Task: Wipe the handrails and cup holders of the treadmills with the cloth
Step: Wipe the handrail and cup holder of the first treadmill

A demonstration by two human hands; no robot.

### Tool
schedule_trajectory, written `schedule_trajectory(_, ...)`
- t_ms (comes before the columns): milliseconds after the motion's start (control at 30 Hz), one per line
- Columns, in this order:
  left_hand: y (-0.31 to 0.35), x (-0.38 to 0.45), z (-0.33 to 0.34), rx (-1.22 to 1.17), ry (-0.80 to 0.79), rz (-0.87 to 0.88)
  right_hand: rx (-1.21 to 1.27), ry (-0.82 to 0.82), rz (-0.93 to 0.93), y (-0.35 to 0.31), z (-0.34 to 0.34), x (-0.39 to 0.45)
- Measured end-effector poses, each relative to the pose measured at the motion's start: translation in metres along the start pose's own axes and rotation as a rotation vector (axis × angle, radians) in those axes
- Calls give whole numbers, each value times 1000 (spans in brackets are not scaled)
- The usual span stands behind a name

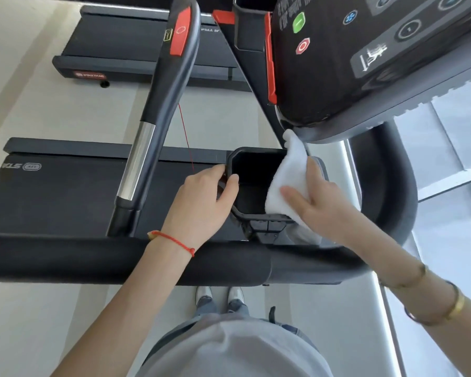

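At frame centre, the right hand (314,198) presses the cloth (288,180) on the cup holder (233,159), fingers straight and slightly spread. Cloth's long axis runs up-frame, tip toward the console (337,77). Left hand (204,197) grips the holder's left rim, fingers curled.

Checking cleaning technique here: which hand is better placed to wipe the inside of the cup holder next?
The right hand: it already presses the white cloth against the cup holder at its right wall. The left hand only grips the left rim.

Pale beige floor (65,110), bright daylit window glass (452,170) at right.
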State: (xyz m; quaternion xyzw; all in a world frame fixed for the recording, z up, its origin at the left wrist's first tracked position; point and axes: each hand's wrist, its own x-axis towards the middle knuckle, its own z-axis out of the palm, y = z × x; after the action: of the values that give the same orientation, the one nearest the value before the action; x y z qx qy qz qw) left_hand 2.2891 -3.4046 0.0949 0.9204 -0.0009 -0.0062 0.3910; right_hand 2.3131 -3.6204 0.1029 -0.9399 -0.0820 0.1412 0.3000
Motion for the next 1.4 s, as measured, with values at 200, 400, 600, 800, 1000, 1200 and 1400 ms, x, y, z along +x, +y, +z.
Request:
schedule_trajectory(200,1,-1,0,10,17,14,120,-42,53,-16,-11,32)
schedule_trajectory(400,1,0,1,16,17,18,167,-25,140,-2,6,0)
schedule_trajectory(600,2,1,1,26,24,12,13,-15,-21,-13,-10,37)
schedule_trajectory(800,3,0,1,26,19,9,-426,-49,-410,-17,-19,49)
schedule_trajectory(1000,3,-1,0,41,27,-11,-754,-14,-644,-45,-4,78)
schedule_trajectory(1200,3,-1,-1,12,16,-36,-796,34,-609,-39,-4,78)
schedule_trajectory(1400,5,-2,-4,-26,3,-15,-629,92,-433,-17,-12,41)
